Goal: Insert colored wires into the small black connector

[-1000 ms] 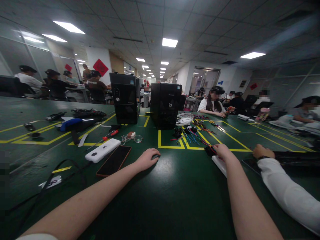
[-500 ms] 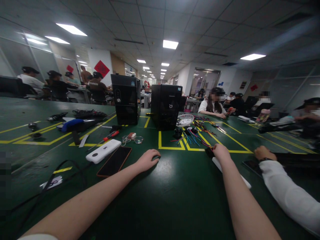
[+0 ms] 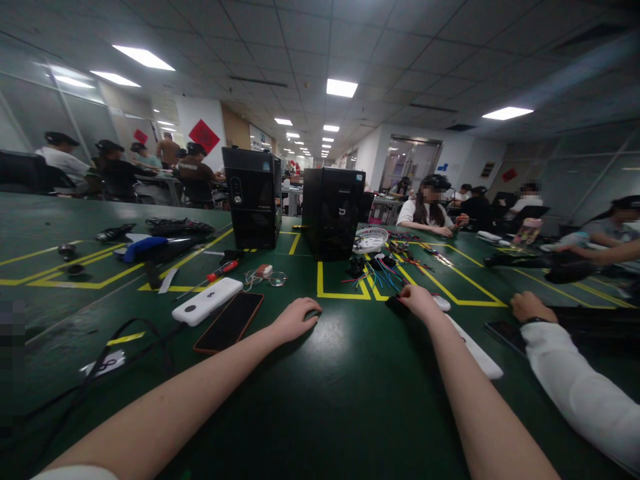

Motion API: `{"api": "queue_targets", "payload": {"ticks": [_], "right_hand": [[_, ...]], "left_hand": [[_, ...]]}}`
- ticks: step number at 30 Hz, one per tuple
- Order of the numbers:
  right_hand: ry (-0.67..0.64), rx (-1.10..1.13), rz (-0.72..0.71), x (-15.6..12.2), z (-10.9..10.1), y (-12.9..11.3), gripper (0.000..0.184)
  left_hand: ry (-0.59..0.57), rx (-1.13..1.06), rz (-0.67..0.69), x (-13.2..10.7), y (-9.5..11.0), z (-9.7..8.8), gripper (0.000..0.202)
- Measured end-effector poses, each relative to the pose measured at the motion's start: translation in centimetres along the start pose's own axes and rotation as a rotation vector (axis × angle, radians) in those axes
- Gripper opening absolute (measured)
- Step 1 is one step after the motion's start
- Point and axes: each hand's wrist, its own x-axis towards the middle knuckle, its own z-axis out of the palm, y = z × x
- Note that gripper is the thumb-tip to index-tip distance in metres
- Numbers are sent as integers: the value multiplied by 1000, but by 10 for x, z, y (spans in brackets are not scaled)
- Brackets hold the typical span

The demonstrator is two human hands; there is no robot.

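Note:
My left hand (image 3: pixel 295 319) rests palm down on the green table (image 3: pixel 350 400), its fingers curled over something small that I cannot make out. My right hand (image 3: pixel 419 300) lies further right at the corner of a yellow floor-tape box, fingers closed on a small black part (image 3: pixel 395 304) beside a bundle of coloured wires (image 3: pixel 385 277). A long white flat object (image 3: pixel 477 355) lies just right of my right forearm.
A phone (image 3: pixel 229 321), a white power bank (image 3: pixel 206 301) and a red screwdriver (image 3: pixel 221 270) lie to the left. Two black computer towers (image 3: pixel 253 197) (image 3: pixel 333 210) stand behind, with a white basket (image 3: pixel 370 238). A co-worker's hand (image 3: pixel 530 307) in a white sleeve rests at right.
My right hand has slid to the left with the small black part, uncovering more of the white object. My left hand has stayed in place.

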Motion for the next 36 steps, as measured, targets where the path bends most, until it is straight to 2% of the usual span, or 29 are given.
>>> {"api": "queue_targets", "payload": {"ticks": [3,8,9,11,15,25,33,36], "right_hand": [[10,59,-229,-14,11,-50,11],[-22,213,-621,-55,30,-124,9],[-34,223,-674,-63,32,-134,9],[-40,221,-747,-75,34,-146,10],[-37,228,-766,-81,31,-149,10],[-85,264,-724,-79,24,-141,10],[-44,69,-751,-78,27,-145,13],[-44,0,-788,-81,25,-146,17]], "left_hand": [[11,-23,-4,-2,2,-2,35],[-8,-57,21,-4,9,-4,67],[-30,-61,54,-4,11,-5,69],[-78,-73,122,-3,14,-6,59],[-126,-70,140,-2,18,-7,39],[-96,-93,64,-4,14,-5,42],[-95,-76,66,-4,16,-7,37],[-56,-52,48,-2,14,-4,35]]}}
